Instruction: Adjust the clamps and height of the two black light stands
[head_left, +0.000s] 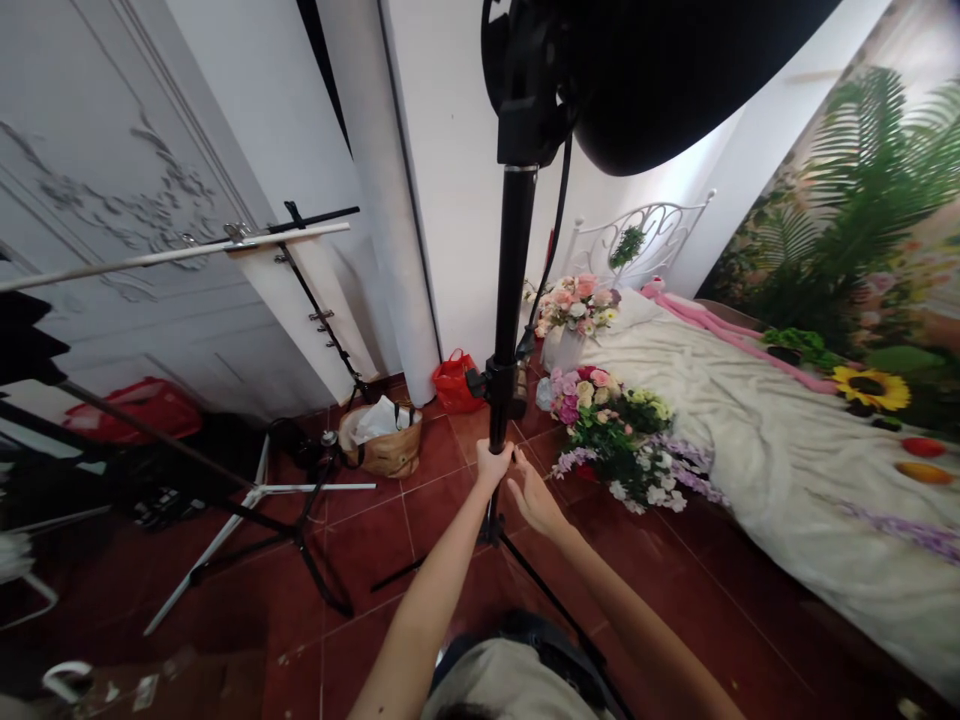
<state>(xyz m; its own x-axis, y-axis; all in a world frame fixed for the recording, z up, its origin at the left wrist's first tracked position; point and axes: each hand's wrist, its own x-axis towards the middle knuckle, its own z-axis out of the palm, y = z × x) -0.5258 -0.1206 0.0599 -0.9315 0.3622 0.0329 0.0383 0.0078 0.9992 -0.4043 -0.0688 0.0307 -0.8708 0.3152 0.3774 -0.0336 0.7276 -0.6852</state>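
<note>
A black light stand [513, 270] rises upright in front of me, a large black lamp head [660, 70] at its top. My left hand [495, 463] is wrapped round the pole, below its clamp knob [495, 382]. Close beside the pole on the right is my right hand [536, 495], its fingers apart and nothing held in them. A black cable hangs along the pole's right side. The stand's legs spread on the red tiled floor below my hands.
Other stands [300, 530] with splayed legs are on the left. A woven bag [390, 450] and a red bag [457, 385] sit by the wall. Flowers [600, 410] and a bed with a cream cover [720, 400] lie to the right.
</note>
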